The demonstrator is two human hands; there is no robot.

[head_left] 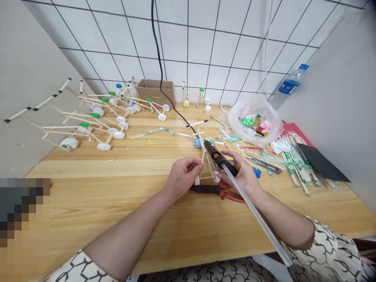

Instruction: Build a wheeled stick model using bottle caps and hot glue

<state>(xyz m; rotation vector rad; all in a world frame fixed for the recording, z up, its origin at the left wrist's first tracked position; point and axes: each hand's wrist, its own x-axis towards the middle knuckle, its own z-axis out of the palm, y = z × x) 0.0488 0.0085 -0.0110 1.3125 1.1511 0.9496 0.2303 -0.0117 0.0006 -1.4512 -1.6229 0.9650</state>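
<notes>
My right hand (241, 172) is closed round a black hot glue gun (216, 153), with a long clear glue stick (252, 207) sticking out of its back end. The gun's front end is over a small tricycle model made of wooden sticks (202, 156), which has white wheels near me and a blue wheel at the far side. In my left hand (185, 174), finger and thumb pinch one of the model's sticks on its left side. Red-handled pliers (219, 191) lie flat on the table just below the model, partly behind my right hand.
Several similar stick tricycles (96, 121) stand at the left, near a cardboard box (155, 94). To the right are a plastic bag of coloured bits (252, 121), a utility knife (264, 163), wrapped sticks (299, 168) and a bottle (290, 82). A black cord (160, 58) hangs down the wall.
</notes>
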